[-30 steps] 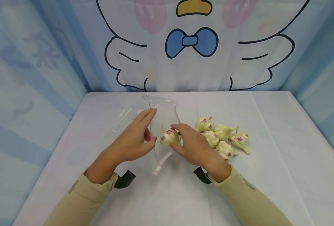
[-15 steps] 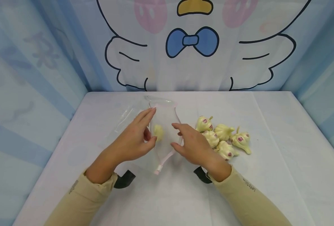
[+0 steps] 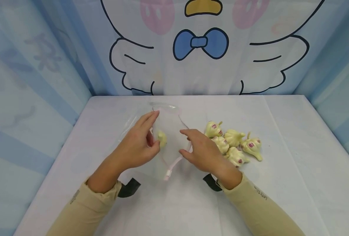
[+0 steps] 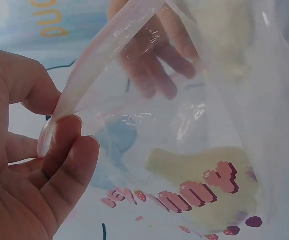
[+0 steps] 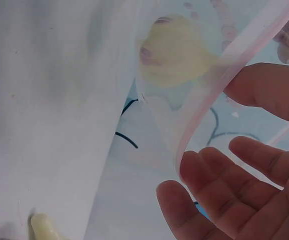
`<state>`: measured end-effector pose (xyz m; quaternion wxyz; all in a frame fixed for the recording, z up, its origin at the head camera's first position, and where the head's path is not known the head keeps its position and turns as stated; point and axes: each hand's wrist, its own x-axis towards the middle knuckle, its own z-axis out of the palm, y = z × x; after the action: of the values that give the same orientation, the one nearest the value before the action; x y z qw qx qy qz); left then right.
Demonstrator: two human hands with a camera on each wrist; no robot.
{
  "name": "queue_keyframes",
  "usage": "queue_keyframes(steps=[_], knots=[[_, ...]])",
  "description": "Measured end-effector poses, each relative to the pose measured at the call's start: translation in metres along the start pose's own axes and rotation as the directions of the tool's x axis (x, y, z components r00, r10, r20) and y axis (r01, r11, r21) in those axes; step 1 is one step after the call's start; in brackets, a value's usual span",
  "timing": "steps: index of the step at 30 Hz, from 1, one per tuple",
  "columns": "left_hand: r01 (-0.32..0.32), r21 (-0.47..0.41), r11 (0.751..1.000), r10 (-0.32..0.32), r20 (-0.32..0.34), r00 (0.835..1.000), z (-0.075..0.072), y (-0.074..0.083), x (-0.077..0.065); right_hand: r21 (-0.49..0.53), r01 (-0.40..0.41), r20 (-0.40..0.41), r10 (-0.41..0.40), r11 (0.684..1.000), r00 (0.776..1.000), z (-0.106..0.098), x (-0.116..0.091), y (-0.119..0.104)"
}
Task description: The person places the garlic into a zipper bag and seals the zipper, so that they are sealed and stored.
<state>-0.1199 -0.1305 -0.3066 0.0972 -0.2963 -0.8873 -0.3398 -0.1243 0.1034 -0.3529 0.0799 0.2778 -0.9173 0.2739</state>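
Observation:
Between the hands a clear zip bag (image 3: 173,131) with a pink edge and white slider (image 3: 168,172) stands with its mouth spread. My left hand (image 3: 139,141) pinches its pink rim (image 4: 97,57) between thumb and fingers. My right hand (image 3: 202,149) has thumb and fingers apart, touching the rim on the other side, with nothing held. A pale yellow garlic bulb (image 4: 204,185) with purple marks shows through the printed plastic. Another blurred yellow shape (image 4: 224,35) shows higher in the left wrist view. The fingers of the right hand appear there through the bag.
Several more garlic bulbs (image 3: 234,137) lie clustered on the white-covered table (image 3: 174,209), just right of the right hand. A curtain (image 3: 201,75) with a cartoon print stands behind the table, and blue curtains flank both sides.
The right hand has let go of a garlic bulb, which has gone into the bag. The left hand and bag's left rim have shifted slightly left. The bulbs on the table have stayed put.

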Motion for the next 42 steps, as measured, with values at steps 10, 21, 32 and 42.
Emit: queue_keyframes(steps=[10, 21, 32, 42], knots=[[0.057, 0.034, 0.998, -0.056, -0.022, 0.998, -0.004, 0.005, 0.000, 0.043, 0.062, -0.013, -0.061, 0.997, 0.998, -0.007, 0.002, 0.006], [0.031, 0.014, 0.999, -0.031, 0.013, 0.999, 0.000, 0.001, 0.005, 0.126, 0.136, -0.054, -0.130, 0.983, 0.990, -0.010, 0.003, 0.006], [0.048, -0.010, 0.999, -0.048, 0.031, 0.998, 0.001, -0.001, 0.007, 0.142, -0.013, -0.042, 0.019, 0.990, 0.999, -0.033, -0.014, 0.024], [0.042, -0.030, 0.999, -0.041, 0.037, 0.998, 0.002, -0.003, 0.006, 0.139, -0.120, -0.044, 0.127, 0.983, 0.991, -0.047, -0.035, 0.053]])
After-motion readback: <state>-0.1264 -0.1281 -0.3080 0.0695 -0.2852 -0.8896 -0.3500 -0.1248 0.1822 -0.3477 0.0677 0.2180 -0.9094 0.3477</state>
